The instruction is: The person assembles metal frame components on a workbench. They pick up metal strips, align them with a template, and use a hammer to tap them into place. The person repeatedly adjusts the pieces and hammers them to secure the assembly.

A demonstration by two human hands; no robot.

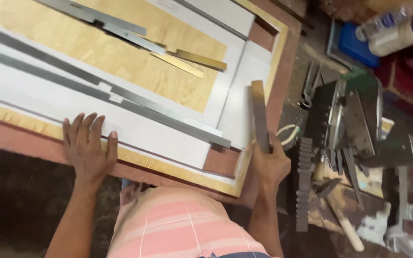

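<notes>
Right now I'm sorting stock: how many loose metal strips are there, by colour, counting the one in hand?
Grey strips lying on the panel: 4
Brass-coloured strips on the panel: 2
Strip held upright in the right hand: 1
Total: 7

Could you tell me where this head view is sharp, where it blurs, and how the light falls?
Head view: the left hand and panel are fairly sharp and brightly lit; the bottle at the upper right is smeared by blur; the tools on the right look soft and dim; the lower left corner falls into dark shadow.
</notes>
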